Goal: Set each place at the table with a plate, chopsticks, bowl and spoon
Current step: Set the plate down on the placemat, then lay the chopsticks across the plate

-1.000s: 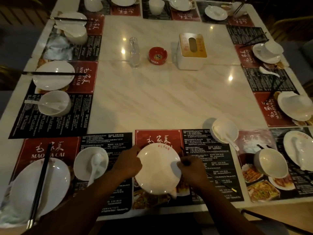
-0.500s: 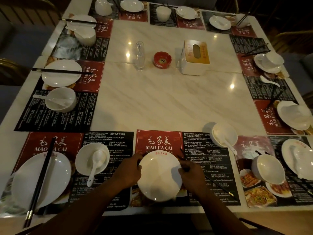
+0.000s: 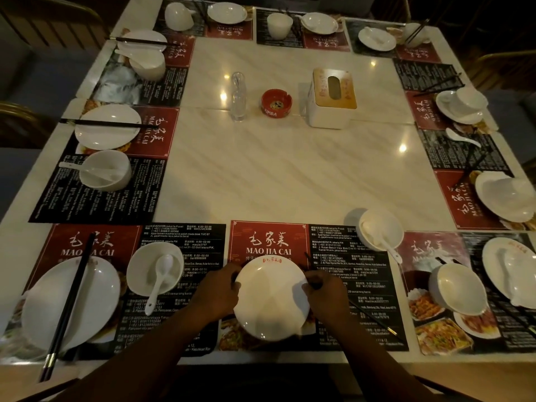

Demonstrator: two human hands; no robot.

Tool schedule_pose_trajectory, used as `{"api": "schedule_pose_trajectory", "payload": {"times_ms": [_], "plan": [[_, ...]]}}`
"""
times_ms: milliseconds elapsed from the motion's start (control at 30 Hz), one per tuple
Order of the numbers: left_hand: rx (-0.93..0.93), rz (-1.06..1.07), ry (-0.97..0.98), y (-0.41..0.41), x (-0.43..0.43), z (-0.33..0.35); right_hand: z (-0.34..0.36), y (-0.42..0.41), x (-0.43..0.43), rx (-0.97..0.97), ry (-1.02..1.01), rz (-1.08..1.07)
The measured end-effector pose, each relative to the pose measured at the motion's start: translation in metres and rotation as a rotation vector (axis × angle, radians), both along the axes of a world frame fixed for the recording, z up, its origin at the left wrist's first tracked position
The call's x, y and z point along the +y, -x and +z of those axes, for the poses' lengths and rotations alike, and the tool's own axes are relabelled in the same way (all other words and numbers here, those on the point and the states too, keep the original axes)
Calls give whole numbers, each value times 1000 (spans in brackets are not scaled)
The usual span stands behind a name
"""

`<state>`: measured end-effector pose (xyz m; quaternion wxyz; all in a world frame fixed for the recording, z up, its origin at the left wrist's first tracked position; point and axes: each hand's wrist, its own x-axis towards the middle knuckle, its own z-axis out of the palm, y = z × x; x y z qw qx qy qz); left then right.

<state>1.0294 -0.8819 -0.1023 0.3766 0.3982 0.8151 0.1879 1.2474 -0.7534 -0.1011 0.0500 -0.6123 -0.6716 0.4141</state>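
Glossy white ceramic plate (image 3: 271, 300) on a shiny laminated paper placemat (image 3: 316, 285); polished, marble-look table (image 3: 290, 175).

white plate (image 3: 271, 300) with red lettering, red-and-black placemat (image 3: 268, 242), red ashtray (image 3: 276, 102)

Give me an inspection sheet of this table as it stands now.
Surface: marble table, printed placemats round its edge.
Job's things: plate on the near middle placemat; chopsticks slanting at its right; bowl with spoon further back on the right.
Clutter: red ashtray, tissue box and clear glass holder at centre.
Grippers: left hand and right hand grip the plate's opposite rims; the chopsticks run under the right hand.
Cables: nothing seen.
Surroundings: dim; chairs around the table.
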Motion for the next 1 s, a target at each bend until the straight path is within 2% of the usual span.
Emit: {"api": "schedule_pose_trajectory", "payload": {"times_ms": [367, 567, 667, 833, 1000], "plan": [[31, 22, 17, -4, 0, 1, 8, -7, 3, 10, -71, 67], [161, 75, -67, -4, 5, 7, 21, -46, 16, -127, -210, 85], [214, 58, -137, -12, 16, 12, 17, -74, 18, -249, -253, 180], [169, 23, -173, -39, 31, 17, 15, -97, 18, -420, -259, 372], [-5, 58, -64, -69, 48, 20, 19, -98, 23, -385, -217, 397]]}}
